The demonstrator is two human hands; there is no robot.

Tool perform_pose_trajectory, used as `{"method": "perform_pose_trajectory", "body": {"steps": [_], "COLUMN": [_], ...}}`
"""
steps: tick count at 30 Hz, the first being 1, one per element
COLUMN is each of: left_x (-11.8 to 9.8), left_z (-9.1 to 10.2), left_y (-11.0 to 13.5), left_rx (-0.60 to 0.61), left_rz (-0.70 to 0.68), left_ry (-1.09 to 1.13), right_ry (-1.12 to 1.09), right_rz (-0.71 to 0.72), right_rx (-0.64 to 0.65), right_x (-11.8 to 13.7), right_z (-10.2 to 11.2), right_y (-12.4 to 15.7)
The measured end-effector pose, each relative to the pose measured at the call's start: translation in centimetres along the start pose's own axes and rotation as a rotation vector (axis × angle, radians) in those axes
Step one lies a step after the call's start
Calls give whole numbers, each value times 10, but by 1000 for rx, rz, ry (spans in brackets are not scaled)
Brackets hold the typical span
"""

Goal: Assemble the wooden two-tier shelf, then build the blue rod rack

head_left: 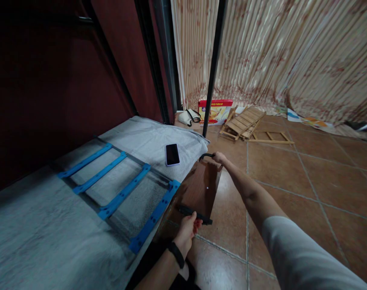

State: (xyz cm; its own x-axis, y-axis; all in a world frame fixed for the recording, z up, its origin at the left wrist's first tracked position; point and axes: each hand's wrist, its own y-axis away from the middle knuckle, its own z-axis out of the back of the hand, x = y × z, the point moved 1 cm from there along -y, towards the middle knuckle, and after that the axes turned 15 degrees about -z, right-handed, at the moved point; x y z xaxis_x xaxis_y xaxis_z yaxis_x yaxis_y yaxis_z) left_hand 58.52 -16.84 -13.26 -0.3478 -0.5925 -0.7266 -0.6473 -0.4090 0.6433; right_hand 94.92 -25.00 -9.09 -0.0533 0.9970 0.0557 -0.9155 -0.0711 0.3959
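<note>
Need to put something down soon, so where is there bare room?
Widest: the floor tiles between the right arm and the wooden slatted pieces. Smaller: the cloth between the phone and the dark red panel. Crowded: the foot of the curtain, with those pieces, box and white bag, and around the board between left hand and right hand.

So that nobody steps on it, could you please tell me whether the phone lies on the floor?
No, the phone lies on the pale cloth, beside the blue-runged frame.
</note>
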Motion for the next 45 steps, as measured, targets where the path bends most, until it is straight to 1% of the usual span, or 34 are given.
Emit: {"method": "perform_pose_trajectory", "body": {"steps": [5,10,13,15,17,20,27,32,36,41,45], "left_x": [3,9,9,7,4,1,-13,-19,-17,-9,-1], "left_z": [-4,-6,-2,2,4,5,7,7,11,19,23], "left_y": [1,3,0,-2,-5,-5,-8,-10,-9,-9,-10], "left_rx": [25,35,41,16,10,31,0,-16,7,108,110], "left_rz": [5,62,-7,-62,-71,-42,35,33,8,7,-6], "left_ry": [31,19,14,7,-5,-11,-12,-14,-12,36,43], "right_ry": [-28,-30,-23,-17,-11,-4,6,23,40,52,41], "right_rz": [-6,18,21,26,28,21,24,35,43,48,43], "right_rx": [-13,-16,-31,-37,-36,-35,-63,-78,-87,-110,-115], "right_x": [10,24,28,28,26,24,25,19,16,14,13], "right_z": [-10,-15,-17,-16,-14,-11,-13,-18,-21,-26,-29], "right_y": [-8,-12,-11,-9,-7,-5,-2,-3,-6,-7,-5]}}
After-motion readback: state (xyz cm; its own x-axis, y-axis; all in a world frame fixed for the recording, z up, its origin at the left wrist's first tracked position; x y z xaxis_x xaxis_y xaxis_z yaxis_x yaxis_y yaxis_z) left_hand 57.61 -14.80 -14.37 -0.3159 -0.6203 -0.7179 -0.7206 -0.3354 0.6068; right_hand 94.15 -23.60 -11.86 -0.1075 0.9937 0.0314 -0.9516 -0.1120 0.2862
